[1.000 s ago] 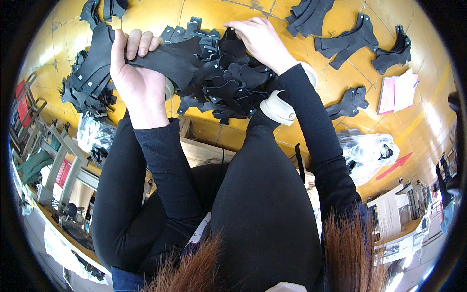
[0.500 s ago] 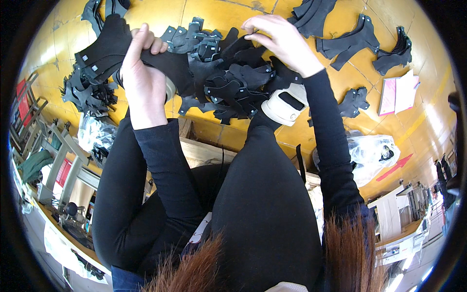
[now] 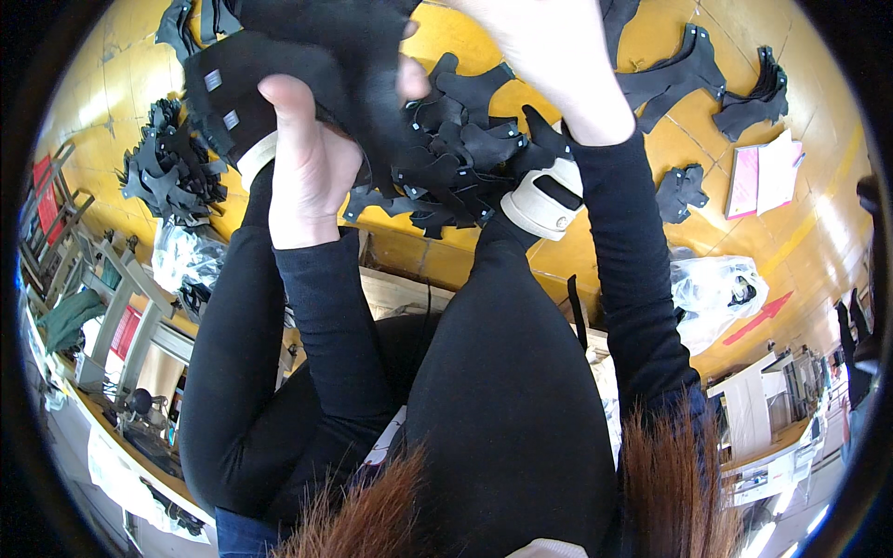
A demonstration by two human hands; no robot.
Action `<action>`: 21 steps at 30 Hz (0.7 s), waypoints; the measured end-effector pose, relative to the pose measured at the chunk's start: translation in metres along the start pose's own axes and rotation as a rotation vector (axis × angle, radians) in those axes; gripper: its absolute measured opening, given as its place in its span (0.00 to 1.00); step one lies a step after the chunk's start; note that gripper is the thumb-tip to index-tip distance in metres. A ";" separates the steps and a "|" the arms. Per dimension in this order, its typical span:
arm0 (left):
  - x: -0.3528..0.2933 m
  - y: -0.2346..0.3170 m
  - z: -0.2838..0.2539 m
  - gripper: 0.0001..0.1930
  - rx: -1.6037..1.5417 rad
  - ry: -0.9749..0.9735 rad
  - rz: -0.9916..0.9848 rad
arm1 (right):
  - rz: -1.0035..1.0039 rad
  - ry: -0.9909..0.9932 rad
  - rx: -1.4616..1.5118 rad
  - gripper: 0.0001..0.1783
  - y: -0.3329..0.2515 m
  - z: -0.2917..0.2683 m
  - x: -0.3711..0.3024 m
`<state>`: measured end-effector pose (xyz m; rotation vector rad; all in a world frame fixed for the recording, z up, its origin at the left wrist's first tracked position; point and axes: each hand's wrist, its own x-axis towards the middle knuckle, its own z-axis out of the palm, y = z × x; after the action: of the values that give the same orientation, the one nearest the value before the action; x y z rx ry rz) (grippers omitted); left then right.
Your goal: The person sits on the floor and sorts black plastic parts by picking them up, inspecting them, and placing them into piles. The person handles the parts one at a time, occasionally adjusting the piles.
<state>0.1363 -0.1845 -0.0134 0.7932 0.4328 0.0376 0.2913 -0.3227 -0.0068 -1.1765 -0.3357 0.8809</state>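
Note:
My left hand (image 3: 314, 172) is closed on a stack of black fabric pieces (image 3: 270, 79). Its thumb lies toward me, and two small white stickers show on the top piece. Blurred fingertips show at the stack's right side. Another part of the black fabric, smeared by motion, rises to the upper edge of the picture. My right hand (image 3: 549, 51) reaches up over the floor to the right of the stack; its fingers run out of the picture, so what they hold is hidden. Beneath lies a heap of black cut pieces (image 3: 456, 153) by my light-coloured shoe (image 3: 544, 200).
Bundles of black pieces lie left (image 3: 167, 172) and right (image 3: 674, 79) on the yellow tiled floor (image 3: 577, 270). A pink pad with paper (image 3: 763, 177) and a clear plastic bag (image 3: 716, 288) are at right. Another plastic bag (image 3: 186, 256) sits at left, near grey frames.
The fabric stack has come up closer and swung right in my left hand. My right hand has moved up and nearer, its fingers leaving the picture.

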 end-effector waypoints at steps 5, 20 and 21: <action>0.003 0.011 -0.006 0.17 0.149 0.327 0.016 | -0.102 0.103 0.175 0.12 0.057 0.014 0.008; 0.001 0.010 -0.013 0.13 0.698 0.386 -0.019 | -0.495 -0.384 -1.051 0.06 0.098 -0.020 -0.041; 0.005 0.009 -0.003 0.15 0.755 0.355 -0.063 | -0.501 -0.407 -1.005 0.06 0.088 -0.016 -0.039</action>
<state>0.1407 -0.1751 -0.0110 1.5249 0.8297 -0.0493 0.2398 -0.3525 -0.0842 -1.6931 -1.4595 0.4743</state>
